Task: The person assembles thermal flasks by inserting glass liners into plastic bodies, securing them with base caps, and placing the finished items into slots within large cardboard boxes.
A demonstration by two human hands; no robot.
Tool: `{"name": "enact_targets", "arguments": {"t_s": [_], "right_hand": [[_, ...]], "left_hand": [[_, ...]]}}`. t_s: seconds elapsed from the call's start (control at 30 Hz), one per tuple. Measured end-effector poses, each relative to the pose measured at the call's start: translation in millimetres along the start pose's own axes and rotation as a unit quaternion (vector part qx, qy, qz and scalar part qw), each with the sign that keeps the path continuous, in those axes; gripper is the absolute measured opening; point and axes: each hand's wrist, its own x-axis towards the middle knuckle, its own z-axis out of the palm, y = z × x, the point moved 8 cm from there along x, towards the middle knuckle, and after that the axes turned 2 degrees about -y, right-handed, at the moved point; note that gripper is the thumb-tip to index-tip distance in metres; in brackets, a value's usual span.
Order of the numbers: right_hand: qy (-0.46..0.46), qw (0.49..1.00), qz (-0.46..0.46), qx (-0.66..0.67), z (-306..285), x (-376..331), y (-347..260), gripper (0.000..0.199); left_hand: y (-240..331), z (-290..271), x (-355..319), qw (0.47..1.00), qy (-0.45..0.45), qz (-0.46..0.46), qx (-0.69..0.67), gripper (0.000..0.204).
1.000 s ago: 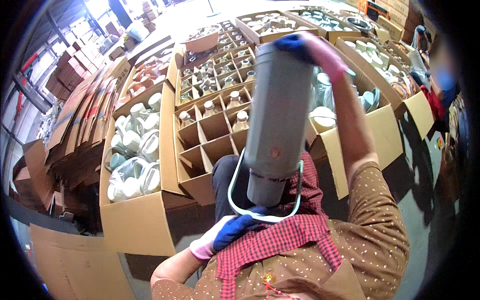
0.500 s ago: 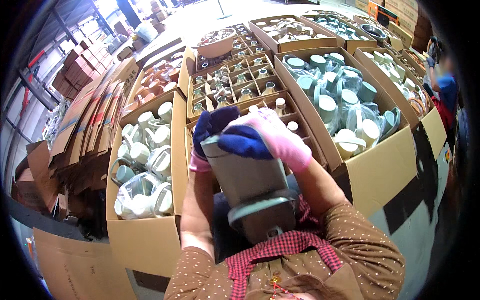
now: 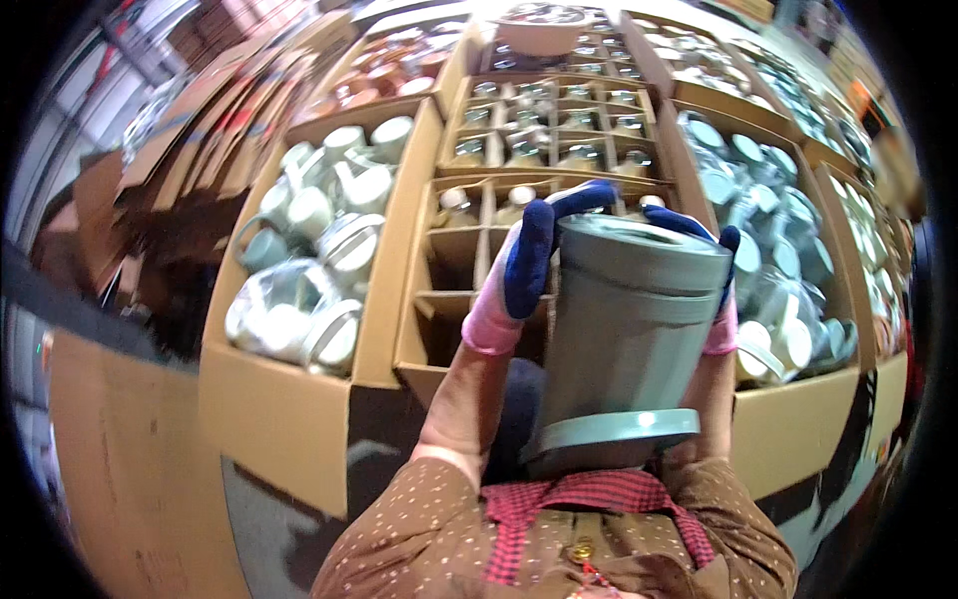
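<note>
A grey-green thermos jug [image 3: 639, 329] leans against my front, its round end turned up and away from me. A pale teal handle band [image 3: 619, 427] crosses its lower part. My left hand [image 3: 529, 255], in a pink and blue glove, is on the jug's upper left side, fingers curled over by the rim. On the far right side my right hand [image 3: 726, 270] wraps the jug, and the jug hides most of it. Just beyond them stands a divided carton [image 3: 461, 246] with bottle-like glass liners [image 3: 456, 205] in some of its compartments.
Left of me is an open carton [image 3: 274, 404] of white and pale green jug parts. To the right another carton [image 3: 798, 419] holds teal and cream parts, some in clear plastic. Flattened cardboard [image 3: 215, 120] leans at the far left. A tub [image 3: 539, 35] rests on the far cartons.
The jug has swung rightward in view and stands more upright. My right hand has gone from across its end to its right side. My view has also shifted.
</note>
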Motion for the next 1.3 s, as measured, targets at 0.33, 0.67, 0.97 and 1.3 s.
{"name": "enact_targets", "arguments": {"t_s": [0.33, 0.67, 0.97, 1.3], "right_hand": [[-0.063, 0.971, -0.189, -0.132, 3.2, -28.4, -48.0, 0.081], [0.189, 0.838, -0.389, -0.334, -141.7, -49.4, -85.3, 0.059], [0.371, 0.834, -0.176, -0.369, -223.2, -30.7, -24.4, 0.049], [0.261, 0.835, -0.137, -0.463, -98.2, -67.1, -49.2, 0.029]], "left_hand": [[42.9, 34.1, 8.4, 0.974, -0.049, 0.18, -0.132, 0.065], [-131.7, -2.3, 96.8, 0.981, 0.058, -0.171, -0.073, 0.039], [-297.2, -36.9, -21.3, 0.717, -0.168, -0.217, 0.641, 0.028], [-192.6, -42.5, 10.5, 0.694, -0.228, -0.178, 0.66, 0.02]]}}
